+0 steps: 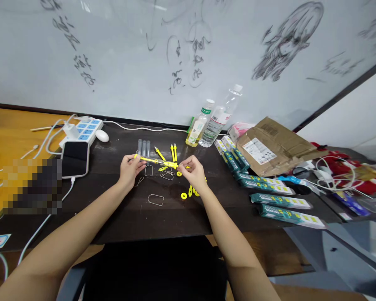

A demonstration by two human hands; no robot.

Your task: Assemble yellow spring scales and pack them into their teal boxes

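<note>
My left hand point(130, 170) is closed on the left end of a slim tubular spring scale point(156, 160), clear with yellow parts. My right hand point(193, 172) pinches its yellow right end, so the scale spans level between both hands above the dark table. Behind it lie yellow rods point(173, 153) and several clear tubes point(144, 147). Bent metal wire hooks point(156, 200) lie below and behind the scale. Near my right hand are yellow rings point(184, 195) and small yellow pieces point(190, 191), partly hidden by that hand.
Several green-and-white boxes point(280, 200) lie to the right, by a torn cardboard package point(266, 146). Two bottles point(196, 127) stand at the back against the whiteboard point(128, 62). On the left are a phone point(75, 159), a power strip point(86, 130) and white cables.
</note>
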